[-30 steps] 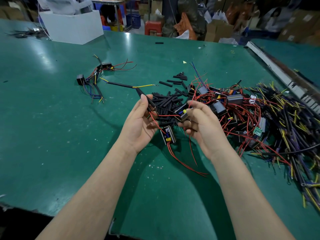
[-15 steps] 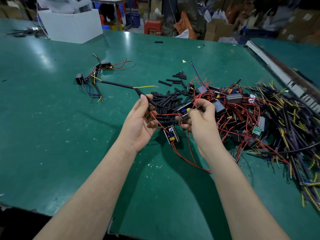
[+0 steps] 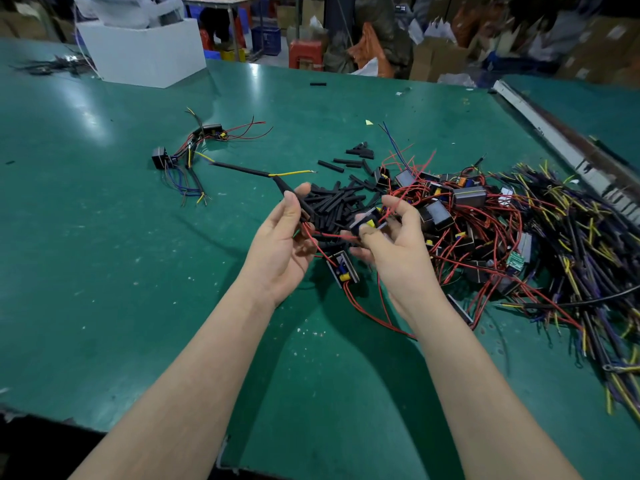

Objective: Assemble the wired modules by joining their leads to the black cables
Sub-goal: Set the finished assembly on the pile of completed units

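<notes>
While the left hand (image 3: 282,251) pinches a cable (image 3: 294,197) and the right hand (image 3: 391,251) grips a module (image 3: 367,223), tangled leads (image 3: 323,247) could snag.

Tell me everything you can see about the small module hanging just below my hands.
The hanging module is a small black-framed block, open-faced, showing a blue part and a yellow part inside. It sits tilted, below and between the left hand and the right hand, over the green table; whether it rests on the table or dangles is unclear. Red leads trail from its lower end across the table toward the person, and another red wire runs from its top up toward the left hand's fingers. Neither hand touches its body.
</notes>
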